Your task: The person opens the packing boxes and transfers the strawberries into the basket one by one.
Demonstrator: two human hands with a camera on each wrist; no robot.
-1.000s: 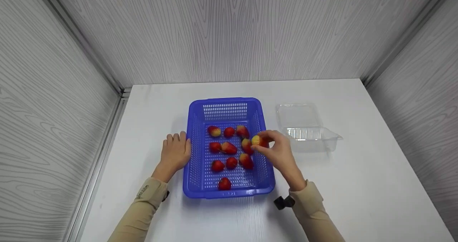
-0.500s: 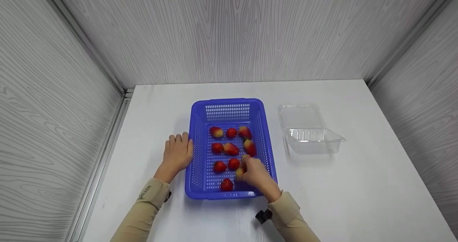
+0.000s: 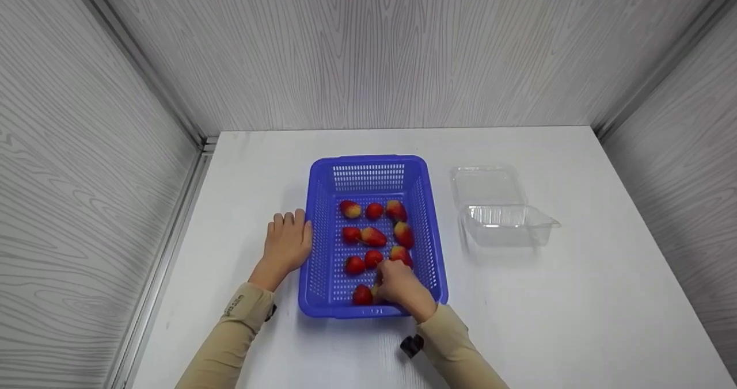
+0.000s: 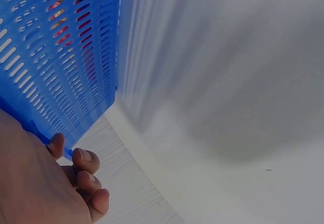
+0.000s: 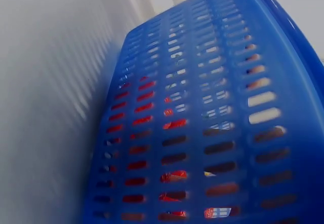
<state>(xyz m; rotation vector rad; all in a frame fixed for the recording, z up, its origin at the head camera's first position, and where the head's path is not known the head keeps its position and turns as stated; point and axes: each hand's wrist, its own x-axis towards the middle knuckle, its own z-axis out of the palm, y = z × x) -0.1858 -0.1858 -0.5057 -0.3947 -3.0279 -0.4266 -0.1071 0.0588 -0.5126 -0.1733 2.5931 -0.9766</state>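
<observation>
A blue plastic basket (image 3: 308, 285) holds several red strawberries (image 3: 374, 237) with yellowish ends, lying in loose rows on its slotted floor. At the basket's left rim, my left hand (image 3: 286, 244) grips the edge; the left wrist view shows the rim between thumb and curled fingers (image 4: 87, 159). My right hand (image 3: 400, 285) reaches down inside the near right part of the basket and pinches a strawberry (image 3: 375, 290), mostly covered by the fingers. Just left of it lies another strawberry (image 3: 362, 295). In the right wrist view, the basket's slotted wall (image 5: 192, 82) hides most of that hand.
A clear plastic clamshell box (image 3: 509, 233) stands to the right of the basket, its lid (image 3: 486, 186) laid back behind it. The white table (image 3: 576, 320) is enclosed by grey wood-grain panels (image 3: 368, 55) at the back and both sides.
My right hand has brought the strawberry from over the basket's right rim down into its near part, uncovering strawberries along the right. The left hand stays at the left rim.
</observation>
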